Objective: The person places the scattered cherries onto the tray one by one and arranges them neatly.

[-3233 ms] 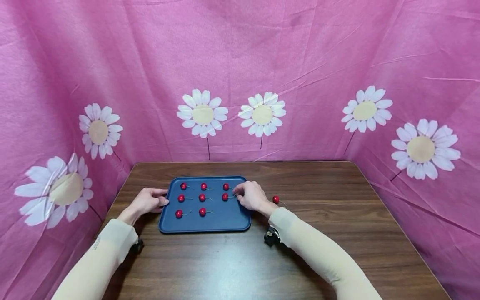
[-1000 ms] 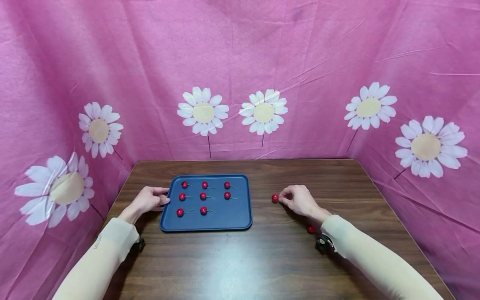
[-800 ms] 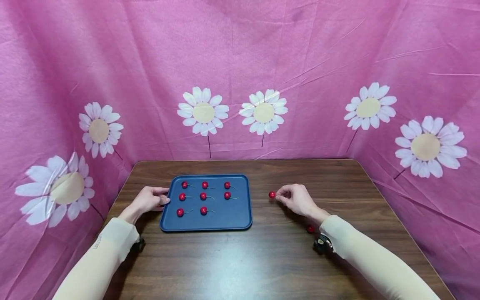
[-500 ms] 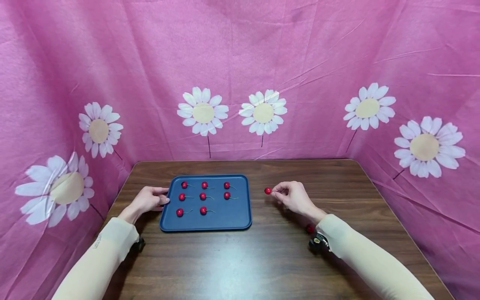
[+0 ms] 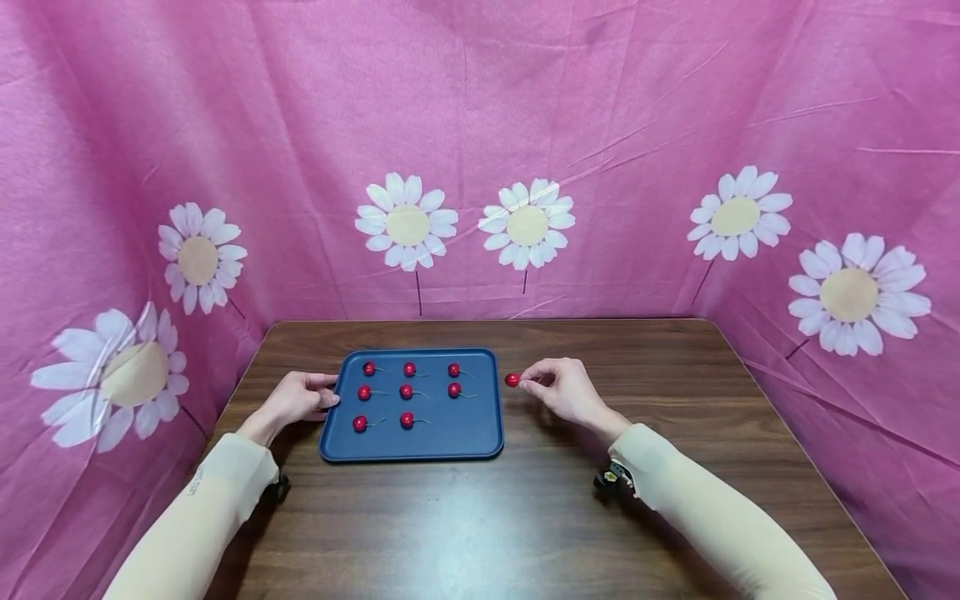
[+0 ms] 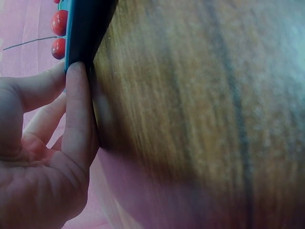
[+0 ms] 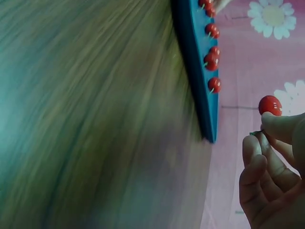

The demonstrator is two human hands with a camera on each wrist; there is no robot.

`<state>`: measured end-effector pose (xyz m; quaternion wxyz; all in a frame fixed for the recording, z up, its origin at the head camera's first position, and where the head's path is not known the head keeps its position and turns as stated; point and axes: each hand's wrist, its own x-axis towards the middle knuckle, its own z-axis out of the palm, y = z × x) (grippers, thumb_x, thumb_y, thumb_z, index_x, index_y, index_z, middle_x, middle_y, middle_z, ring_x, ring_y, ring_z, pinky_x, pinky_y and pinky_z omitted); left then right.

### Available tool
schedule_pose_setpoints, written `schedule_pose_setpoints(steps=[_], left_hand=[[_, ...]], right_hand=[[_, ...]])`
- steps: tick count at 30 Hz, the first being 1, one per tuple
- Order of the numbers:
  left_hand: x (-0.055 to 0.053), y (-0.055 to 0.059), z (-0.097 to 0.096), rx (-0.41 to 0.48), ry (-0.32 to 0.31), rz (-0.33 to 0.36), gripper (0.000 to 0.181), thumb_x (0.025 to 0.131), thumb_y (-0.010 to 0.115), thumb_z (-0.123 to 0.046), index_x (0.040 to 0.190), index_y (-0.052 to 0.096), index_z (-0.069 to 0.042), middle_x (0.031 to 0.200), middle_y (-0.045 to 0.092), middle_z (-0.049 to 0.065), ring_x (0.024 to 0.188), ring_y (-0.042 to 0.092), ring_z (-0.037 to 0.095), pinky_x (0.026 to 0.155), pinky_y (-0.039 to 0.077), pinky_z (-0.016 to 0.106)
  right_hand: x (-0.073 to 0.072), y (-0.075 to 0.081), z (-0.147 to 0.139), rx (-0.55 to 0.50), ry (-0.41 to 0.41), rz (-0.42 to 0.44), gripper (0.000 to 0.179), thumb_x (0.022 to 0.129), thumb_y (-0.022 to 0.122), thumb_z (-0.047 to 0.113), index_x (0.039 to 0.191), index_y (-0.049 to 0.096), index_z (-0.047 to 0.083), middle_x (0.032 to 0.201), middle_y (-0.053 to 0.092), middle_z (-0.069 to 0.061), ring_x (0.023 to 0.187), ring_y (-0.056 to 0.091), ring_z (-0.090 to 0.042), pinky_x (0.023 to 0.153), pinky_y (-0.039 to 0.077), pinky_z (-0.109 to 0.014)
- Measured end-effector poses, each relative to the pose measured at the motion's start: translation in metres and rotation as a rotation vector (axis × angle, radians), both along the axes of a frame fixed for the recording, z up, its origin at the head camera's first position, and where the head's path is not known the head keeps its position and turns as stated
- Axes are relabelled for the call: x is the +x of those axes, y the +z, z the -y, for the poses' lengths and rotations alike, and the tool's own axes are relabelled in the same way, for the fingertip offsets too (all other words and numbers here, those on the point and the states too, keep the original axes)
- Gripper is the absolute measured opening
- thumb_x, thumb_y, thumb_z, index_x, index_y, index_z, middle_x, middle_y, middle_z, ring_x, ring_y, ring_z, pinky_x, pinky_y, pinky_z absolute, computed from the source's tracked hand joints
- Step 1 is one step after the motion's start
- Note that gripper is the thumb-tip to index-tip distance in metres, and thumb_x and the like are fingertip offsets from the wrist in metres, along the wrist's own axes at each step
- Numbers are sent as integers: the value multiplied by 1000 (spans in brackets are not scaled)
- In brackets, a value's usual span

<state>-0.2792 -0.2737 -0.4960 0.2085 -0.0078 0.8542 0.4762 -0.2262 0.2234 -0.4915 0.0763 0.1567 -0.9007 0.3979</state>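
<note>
Between thumb and fingers of my right hand (image 5: 568, 392) is a red cherry (image 5: 512, 380), held just off the right edge of the blue tray (image 5: 457, 446). The right wrist view shows this cherry (image 7: 270, 106) at the thumb tip, with its stem end behind the fingers. My left hand (image 5: 294, 398) grips the tray's left rim, with thumb and fingertips right at the edge in the left wrist view. Several cherries (image 5: 406, 392) lie on the tray in rows, stems pointing right: three at the back, three in the middle, two in front.
The tray lies on a brown wood-grain table (image 5: 637, 350), left of its middle. A pink cloth (image 5: 465, 100) with white daisies hangs behind and along both sides. A dark wrist device (image 5: 613, 479) sits at my right cuff.
My right hand left the tray, took the cherry from the table and has carried it left to the tray's edge. The cherry near my right wrist is now hidden. My left hand stays put.
</note>
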Motion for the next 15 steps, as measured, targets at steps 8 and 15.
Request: schedule_pose_setpoints(steps=[8,15], left_hand=[[1,1,-1,0,-1,-1,61,106,73,-4,162,52,9,101,82,7,96,74,11,95,72,47],[0,1,0,-5,-4,-7,61,106,73,-4,162,52,9,102,82,10,96,74,11,95,72,48]], right_hand=[[0,-2,27,47,83,21,5,99,86,16,96,89,12,89,85,0,72,63,-1,66,54,-20],[2,-8,55,139,131,22,5,98,88,20,94,89,17,85,83,5,68,60,1,64,51,-21]])
